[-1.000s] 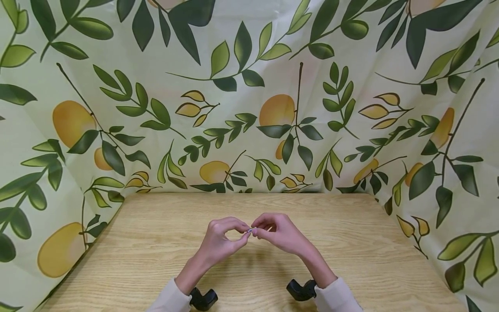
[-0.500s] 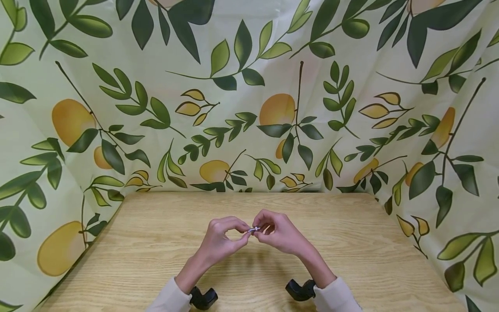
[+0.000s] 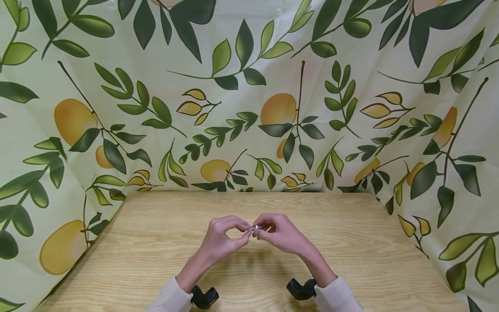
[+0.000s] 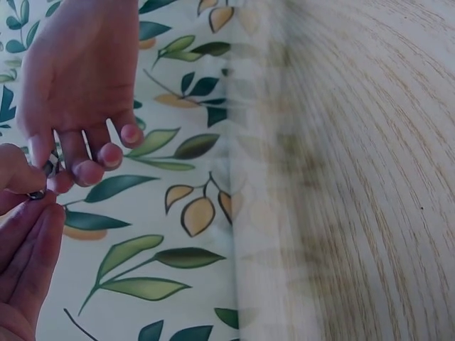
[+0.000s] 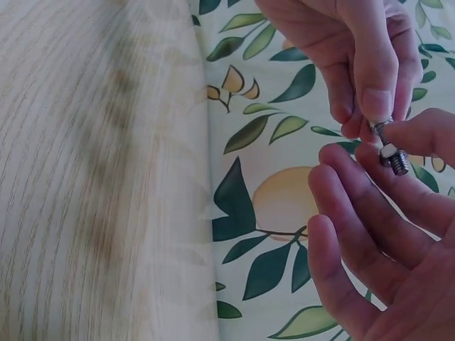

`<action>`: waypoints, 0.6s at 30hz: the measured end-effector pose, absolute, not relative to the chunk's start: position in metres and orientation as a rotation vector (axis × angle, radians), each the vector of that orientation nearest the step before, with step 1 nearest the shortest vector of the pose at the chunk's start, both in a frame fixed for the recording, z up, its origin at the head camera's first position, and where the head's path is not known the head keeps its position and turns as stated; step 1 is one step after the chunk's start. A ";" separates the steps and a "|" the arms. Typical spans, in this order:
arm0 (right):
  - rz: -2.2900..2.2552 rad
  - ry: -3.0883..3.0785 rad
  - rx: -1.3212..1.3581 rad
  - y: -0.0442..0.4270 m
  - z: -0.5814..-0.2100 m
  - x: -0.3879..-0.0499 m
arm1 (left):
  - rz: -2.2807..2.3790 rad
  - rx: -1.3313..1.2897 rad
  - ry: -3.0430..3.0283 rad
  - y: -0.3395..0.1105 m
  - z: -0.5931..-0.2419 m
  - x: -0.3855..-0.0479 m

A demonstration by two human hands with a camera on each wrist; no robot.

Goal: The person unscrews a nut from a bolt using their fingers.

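Observation:
A small silvery bolt (image 3: 255, 228) is between the fingertips of both hands above the table. The left hand (image 3: 221, 241) pinches one end of it between thumb and fingers. The right hand (image 3: 283, 234) has its thumb and index finger on the shaft. Seen from the right wrist, a nut (image 5: 388, 150) sits around the bolt, with the threaded end (image 5: 400, 165) sticking out past it; the left fingertips cover the other end. The remaining right fingers are loosely bent. In the left wrist view, fingers hide much of the metal (image 4: 50, 168).
A light wooden table (image 3: 156, 260) lies under the hands. Fabric (image 3: 241, 108) printed with leaves and fruit rises behind it and at both sides. Black wrist mounts (image 3: 204, 297) show beside both pale sleeves (image 3: 337, 297).
The right fingers have shifted around the bolt, and more of its metal shows than a second ago. The left hand has stayed nearly still.

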State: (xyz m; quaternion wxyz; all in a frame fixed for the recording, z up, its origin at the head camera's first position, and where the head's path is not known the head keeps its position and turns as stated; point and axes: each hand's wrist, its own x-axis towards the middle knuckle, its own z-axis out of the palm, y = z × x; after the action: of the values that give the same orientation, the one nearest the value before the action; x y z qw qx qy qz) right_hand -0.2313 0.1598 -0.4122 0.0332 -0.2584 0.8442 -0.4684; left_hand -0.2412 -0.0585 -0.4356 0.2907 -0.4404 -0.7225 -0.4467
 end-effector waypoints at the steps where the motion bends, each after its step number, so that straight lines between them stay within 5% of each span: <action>1: -1.438 2.602 -0.796 0.160 -0.412 -0.231 | -1.191 -1.169 -1.935 -0.058 -0.436 -0.241; 18: -1.456 2.665 -0.869 0.160 -0.414 -0.231 | -1.227 -1.177 -1.948 -0.061 -0.437 -0.242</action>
State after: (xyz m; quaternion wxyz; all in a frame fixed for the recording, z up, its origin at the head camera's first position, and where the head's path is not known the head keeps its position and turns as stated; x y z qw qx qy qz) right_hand -0.2313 0.1601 -0.4136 -0.0086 -0.2752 0.8436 -0.4610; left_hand -0.2424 -0.0609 -0.4374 0.2747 -0.4376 -0.7244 -0.4563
